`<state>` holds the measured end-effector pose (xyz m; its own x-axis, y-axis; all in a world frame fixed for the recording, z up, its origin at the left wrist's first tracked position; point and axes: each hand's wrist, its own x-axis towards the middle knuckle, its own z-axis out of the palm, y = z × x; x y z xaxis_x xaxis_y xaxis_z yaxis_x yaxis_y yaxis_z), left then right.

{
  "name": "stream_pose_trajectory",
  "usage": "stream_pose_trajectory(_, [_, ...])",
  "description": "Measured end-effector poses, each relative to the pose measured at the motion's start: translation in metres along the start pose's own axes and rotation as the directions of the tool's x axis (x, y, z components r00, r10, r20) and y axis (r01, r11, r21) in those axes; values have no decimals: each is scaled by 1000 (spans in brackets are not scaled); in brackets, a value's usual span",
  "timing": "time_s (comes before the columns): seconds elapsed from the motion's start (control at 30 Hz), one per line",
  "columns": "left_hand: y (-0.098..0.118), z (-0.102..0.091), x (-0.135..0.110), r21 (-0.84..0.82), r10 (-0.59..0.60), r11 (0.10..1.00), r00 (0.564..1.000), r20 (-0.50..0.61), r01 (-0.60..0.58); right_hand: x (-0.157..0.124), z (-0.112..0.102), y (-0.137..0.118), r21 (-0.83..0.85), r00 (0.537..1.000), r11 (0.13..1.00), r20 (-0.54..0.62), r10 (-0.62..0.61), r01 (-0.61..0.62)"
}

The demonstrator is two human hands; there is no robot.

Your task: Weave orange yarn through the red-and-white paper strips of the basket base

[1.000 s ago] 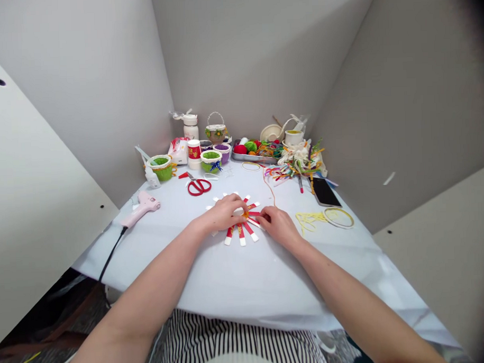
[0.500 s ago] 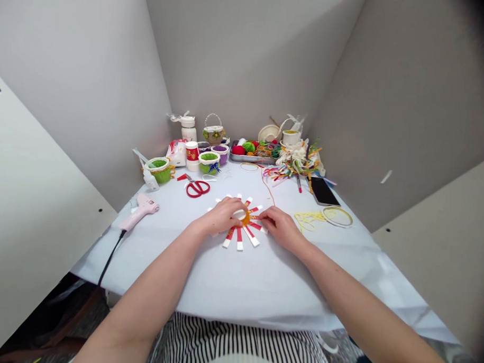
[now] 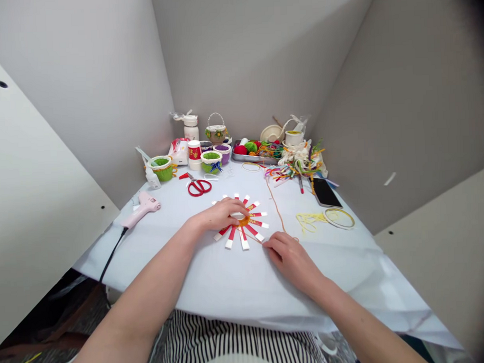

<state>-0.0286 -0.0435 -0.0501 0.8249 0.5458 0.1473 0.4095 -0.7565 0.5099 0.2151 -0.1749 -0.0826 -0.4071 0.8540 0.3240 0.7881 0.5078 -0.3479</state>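
A paper cup cut into red strips with white ends (image 3: 244,239) lies splayed flat like a sun on the table. Orange yarn is wound round its middle. My left hand (image 3: 226,213) grips the cup at its centre, thumb and fingers closed on the near-left of the wound ring. To the lower right, my right hand (image 3: 290,254) pinches the orange yarn (image 3: 275,204), which runs taut from the ring to my fingertips. From there the yarn trails loosely back across the table towards the tray.
Red scissors (image 3: 200,187) and a pink glue gun (image 3: 142,210) with a black cord lie left. Small woven baskets (image 3: 211,162) and a tray of yarn balls (image 3: 257,158) stand behind. A phone (image 3: 325,193), yellow yarn (image 3: 310,220) and a hoop (image 3: 339,218) lie right.
My right hand has moved from the strips' right side down towards me, drawing the orange yarn out. The strip cup has turned slightly under my left hand.
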Motion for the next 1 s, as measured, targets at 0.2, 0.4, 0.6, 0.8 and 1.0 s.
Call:
stream_pose_trajectory(0.2, [2, -1, 0, -20, 17, 1000, 1000, -7, -17, 28, -7, 17, 66, 986, 985, -33, 164, -161])
stream_pose_trajectory(0.4, [3, -2, -1, -6, 26, 1000, 999, 23, -26, 68, -1, 31, 67, 978, 976, -24, 207, -205])
stream_pose_trajectory(0.6, [7, 0, 0, 23, -20, 1000, 1000, 2, 20, 77, 15, 33, 72, 974, 975, -75, 215, -210])
stream_pose_trajectory(0.8, [19, 7, 3, 49, -89, 994, 991, -104, 95, 72, 18, 36, 125, 970, 969, -95, 223, -211])
stream_pose_trajectory(1.0, [17, 10, 2, 32, -132, 990, 981, -139, 137, 72, 18, 36, 150, 972, 968, -91, 217, -202])
